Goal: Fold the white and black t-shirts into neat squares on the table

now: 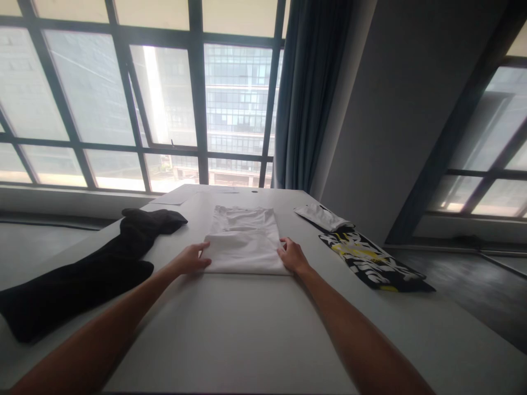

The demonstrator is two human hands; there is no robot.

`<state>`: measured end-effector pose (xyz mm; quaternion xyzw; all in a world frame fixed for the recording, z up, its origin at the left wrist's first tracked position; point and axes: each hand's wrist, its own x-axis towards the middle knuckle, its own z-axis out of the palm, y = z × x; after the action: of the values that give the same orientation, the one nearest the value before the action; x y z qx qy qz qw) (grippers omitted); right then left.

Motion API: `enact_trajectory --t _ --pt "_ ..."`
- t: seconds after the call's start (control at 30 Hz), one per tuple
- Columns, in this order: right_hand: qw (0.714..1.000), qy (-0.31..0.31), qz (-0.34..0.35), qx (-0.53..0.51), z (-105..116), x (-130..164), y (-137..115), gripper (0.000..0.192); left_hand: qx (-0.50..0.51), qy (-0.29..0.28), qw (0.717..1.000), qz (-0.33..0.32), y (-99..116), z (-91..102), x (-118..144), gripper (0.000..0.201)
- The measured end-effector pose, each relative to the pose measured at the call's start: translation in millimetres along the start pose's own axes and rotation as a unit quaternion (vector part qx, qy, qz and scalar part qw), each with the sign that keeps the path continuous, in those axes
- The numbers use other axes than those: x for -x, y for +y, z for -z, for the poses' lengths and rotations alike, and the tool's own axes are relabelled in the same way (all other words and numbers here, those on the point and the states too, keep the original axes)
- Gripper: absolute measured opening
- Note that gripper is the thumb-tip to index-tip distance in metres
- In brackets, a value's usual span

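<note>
A white garment (242, 253), folded into a rectangle, lies flat on the white table (239, 329). Its near part is folded over the wrinkled far part. At the left edge, my left hand (192, 259) grips the cloth between thumb and fingers, with a small gap showing behind the fingertips. My right hand (293, 255) pinches the opposite edge, its fingers curled. Whether the garment is a T-shirt or something else cannot be made out.
A black garment (94, 269) lies loosely spread on the left of the table. On the right are a black garment with white and yellow print (370, 260) and a folded white and black piece (323, 216). Windows (239, 99) and a dark curtain (304, 99) stand beyond.
</note>
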<state>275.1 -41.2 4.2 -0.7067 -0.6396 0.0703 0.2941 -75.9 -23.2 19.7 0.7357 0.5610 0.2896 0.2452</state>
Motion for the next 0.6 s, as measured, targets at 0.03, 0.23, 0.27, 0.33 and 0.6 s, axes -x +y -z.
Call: enact_trajectory --t 0.03,0.23,0.27,0.33,0.6 --pt "1.000 -0.002 0.000 0.003 0.5 0.7 -0.7 0.042 0.004 -0.009 1.000 0.013 -0.5 0.5 -0.5 0.076" --pt "1.000 -0.020 -0.010 0.021 5.0 3.6 -3.4 0.045 0.039 -0.084 0.994 0.057 1.0 6.1 -1.4 0.074" --pt "0.999 -0.026 -0.011 0.023 6.0 3.5 -2.9 0.047 0.037 -0.087 0.994 0.056 1.4 7.1 -1.4 0.072" --pt "0.999 -0.041 -0.017 0.020 8.5 3.0 -0.7 0.050 0.022 -0.092 0.994 0.063 1.8 8.9 -1.2 0.068" --pt "0.983 -0.155 -0.055 -0.086 27.3 9.7 9.2 0.061 0.048 -0.122 0.991 0.009 5.7 15.9 2.5 0.080"
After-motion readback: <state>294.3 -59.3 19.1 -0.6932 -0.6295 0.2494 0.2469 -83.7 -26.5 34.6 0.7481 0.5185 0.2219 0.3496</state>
